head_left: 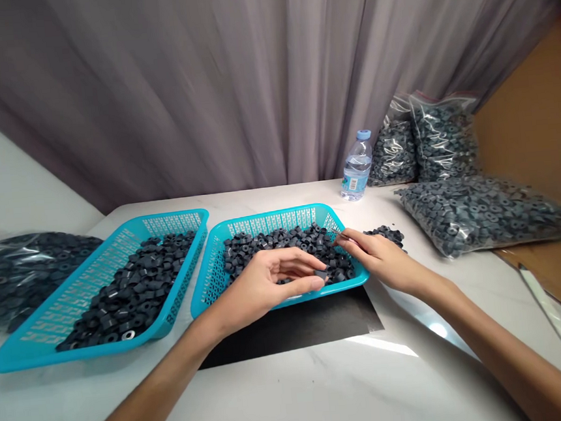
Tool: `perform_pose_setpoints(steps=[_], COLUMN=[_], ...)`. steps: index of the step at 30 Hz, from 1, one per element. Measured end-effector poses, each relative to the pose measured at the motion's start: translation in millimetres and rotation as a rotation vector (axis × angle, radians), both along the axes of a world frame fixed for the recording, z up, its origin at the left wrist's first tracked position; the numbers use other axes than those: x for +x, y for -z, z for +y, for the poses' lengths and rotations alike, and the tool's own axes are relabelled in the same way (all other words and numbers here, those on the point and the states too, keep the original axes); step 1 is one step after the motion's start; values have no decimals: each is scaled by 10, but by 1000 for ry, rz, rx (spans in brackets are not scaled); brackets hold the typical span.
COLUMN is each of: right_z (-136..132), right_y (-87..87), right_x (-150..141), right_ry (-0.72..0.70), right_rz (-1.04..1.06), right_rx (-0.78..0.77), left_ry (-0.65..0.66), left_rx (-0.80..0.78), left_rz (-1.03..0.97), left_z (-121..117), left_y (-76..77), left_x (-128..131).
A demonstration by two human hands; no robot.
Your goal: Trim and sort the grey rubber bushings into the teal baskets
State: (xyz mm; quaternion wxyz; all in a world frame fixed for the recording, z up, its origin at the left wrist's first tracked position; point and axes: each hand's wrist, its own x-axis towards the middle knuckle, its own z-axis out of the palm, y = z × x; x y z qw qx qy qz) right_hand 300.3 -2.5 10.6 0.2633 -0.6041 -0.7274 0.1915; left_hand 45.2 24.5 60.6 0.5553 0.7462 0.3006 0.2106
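My left hand (276, 276) is over the front of the middle turquoise basket (288, 299), its thumb and fingertips closed on a small dark grey ring-shaped part (321, 274). At the basket's right rim is my right hand (380, 257), fingers curled together. Something thin and dark shows at its fingertips, too small to name. Many loose dark grey parts (283, 236) lie in this basket, below and behind my hands. A small heap of dark bits (388, 232) sits on the table just beyond my right hand.
A second turquoise basket (77, 356) with similar parts stands left, beside a clear bag of parts (21, 272). Bagged parts (487, 212) lie right, with upright bags (444, 137) behind. A water bottle (357, 168), black sheet (295, 327) and cutter-like strip (552, 311) are also here.
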Motion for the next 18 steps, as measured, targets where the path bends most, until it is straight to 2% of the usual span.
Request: perform_pose_setpoints(steps=[12,18], right_z=[-12,-7], right_y=[49,70], right_x=[-2,-13], right_ry=[29,17], right_rz=[-30,-12], right_rx=[49,48], left_ry=[65,89], left_rx=[-194,-189], left_rz=[-114,-135], left_z=[-21,4], left_y=[-1,-25], left_x=[5,-37])
